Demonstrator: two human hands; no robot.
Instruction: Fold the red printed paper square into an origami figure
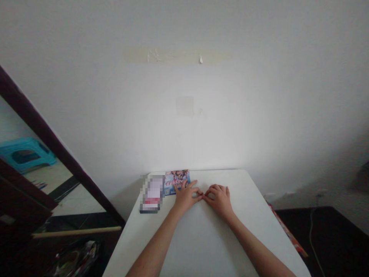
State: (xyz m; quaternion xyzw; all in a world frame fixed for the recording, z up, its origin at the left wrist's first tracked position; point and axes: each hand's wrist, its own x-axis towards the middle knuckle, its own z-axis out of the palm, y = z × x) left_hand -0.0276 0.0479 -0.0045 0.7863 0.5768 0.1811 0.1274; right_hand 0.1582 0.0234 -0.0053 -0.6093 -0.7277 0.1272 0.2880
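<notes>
White, round-cornered table (191, 246) is occupying the lower centre of the frame. Over it, the left hand (185, 197) and the right hand (220, 201) are meeting with fingers (213, 189) in narrow pinches, probably for fine control; whether they are gripping anything small cannot be determined. The left hand is partly overlapping a blue, rectangular printed leaflet (175, 176), lying left of the pinch.

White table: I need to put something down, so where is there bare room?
The white table is bare between the forearms, from the right hand to its right edge, and nearer than the pixelated item. It is crowded far left: that item and the printed leaflet lie side by side, the left hand partly over the leaflet.
</notes>
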